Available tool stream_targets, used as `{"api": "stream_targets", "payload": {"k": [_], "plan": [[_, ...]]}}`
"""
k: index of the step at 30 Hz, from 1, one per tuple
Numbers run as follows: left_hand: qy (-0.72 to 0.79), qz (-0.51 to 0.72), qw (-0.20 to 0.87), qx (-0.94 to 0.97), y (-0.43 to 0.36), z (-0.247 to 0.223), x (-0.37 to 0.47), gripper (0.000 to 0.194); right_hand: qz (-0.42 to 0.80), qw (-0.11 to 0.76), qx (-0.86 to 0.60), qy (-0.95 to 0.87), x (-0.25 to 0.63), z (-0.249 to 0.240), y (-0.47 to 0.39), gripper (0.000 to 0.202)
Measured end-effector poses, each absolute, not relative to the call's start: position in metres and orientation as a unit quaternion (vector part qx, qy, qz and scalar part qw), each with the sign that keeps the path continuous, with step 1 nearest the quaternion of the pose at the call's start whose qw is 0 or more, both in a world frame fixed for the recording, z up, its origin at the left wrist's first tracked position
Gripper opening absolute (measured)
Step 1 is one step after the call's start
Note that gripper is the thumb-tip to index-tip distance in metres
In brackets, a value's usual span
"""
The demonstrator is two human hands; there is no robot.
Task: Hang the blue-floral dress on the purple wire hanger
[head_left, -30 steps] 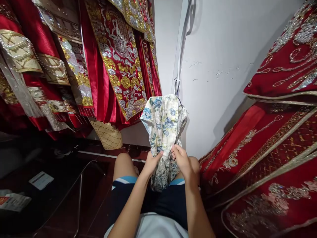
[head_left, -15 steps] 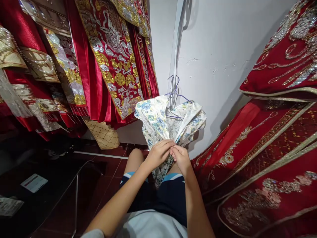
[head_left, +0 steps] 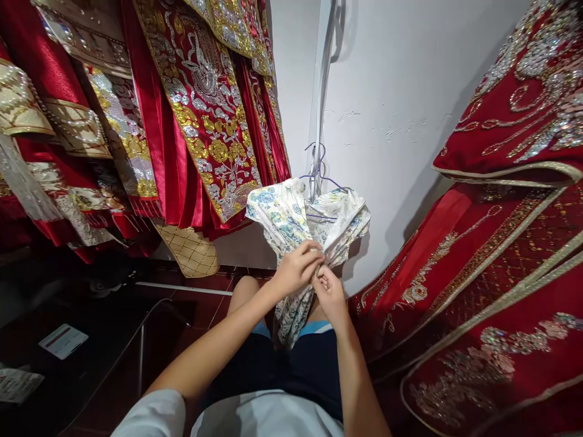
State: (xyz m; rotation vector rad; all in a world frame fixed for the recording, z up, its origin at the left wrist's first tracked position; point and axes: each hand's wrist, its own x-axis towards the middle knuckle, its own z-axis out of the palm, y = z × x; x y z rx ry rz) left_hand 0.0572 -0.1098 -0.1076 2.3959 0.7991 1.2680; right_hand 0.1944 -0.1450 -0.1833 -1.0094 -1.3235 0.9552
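A white floral garment [head_left: 285, 212] with short sleeves and a V-shaped neckline hangs on a thin purple hanger [head_left: 322, 173] in front of me. My left hand [head_left: 298, 267] is closed on the cloth at the front, just below the neckline. Right beside it, my right hand [head_left: 328, 288] pinches the same spot with thumb and fingers. What lies exactly between the fingertips is too small to make out. The garment's lower part drapes down between my knees.
Red embroidered garments [head_left: 218, 139] hang on the left, and beaded red garments [head_left: 483, 255] on the right. A white upright pole [head_left: 320, 85] stands before the wall. On a black table [head_left: 95, 346] at lower left lies a white card [head_left: 63, 341].
Both hands have shifted slightly, with the fingers rearranged at the front of the garment. The cloth below them is drawn more narrowly together, and the right sleeve side has moved a little left.
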Motion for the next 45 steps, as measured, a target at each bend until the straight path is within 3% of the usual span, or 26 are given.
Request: {"api": "stream_targets", "payload": {"k": [8,13,17,21,23,25,29,34,38,45], "plan": [[0.311,0.583,0.031,0.750,-0.003,-0.009,0.072,0.014,0.441,0.496,-0.414,-0.623,0.201,-0.165,-0.154,0.040],[0.317,0.597,0.011,0.737,0.013,0.002,0.071,0.016,0.460,0.397,-0.421,-0.674,0.207,-0.165,-0.160,0.033],[0.310,0.608,0.035,0.730,0.007,-0.001,0.059,0.020,0.409,0.348,-0.425,-0.729,0.226,-0.142,-0.150,0.013],[0.287,0.591,0.016,0.754,0.002,-0.002,0.053,0.016,0.320,0.496,-0.407,-0.697,0.235,-0.075,-0.109,0.047],[0.268,0.573,0.001,0.774,0.001,-0.004,0.053,0.013,0.304,0.558,-0.368,-0.679,0.232,-0.041,-0.078,0.053],[0.258,0.556,-0.011,0.790,0.000,-0.007,0.053,0.011,0.250,0.586,-0.358,-0.682,0.227,-0.017,-0.047,0.042],[0.254,0.568,-0.034,0.782,-0.002,-0.019,0.048,0.011,0.133,0.560,-0.385,-0.722,0.219,-0.010,-0.015,0.008],[0.256,0.572,-0.064,0.777,-0.008,-0.044,0.045,0.020,0.238,0.591,-0.327,-0.698,0.215,-0.023,-0.022,0.024],[0.283,0.582,-0.063,0.760,-0.006,-0.063,0.054,0.025,0.329,0.607,-0.305,-0.655,0.212,-0.026,-0.026,0.025],[0.287,0.508,-0.079,0.808,-0.003,-0.135,0.060,0.028,0.363,0.676,-0.301,-0.567,0.232,-0.009,-0.019,0.027]]}}
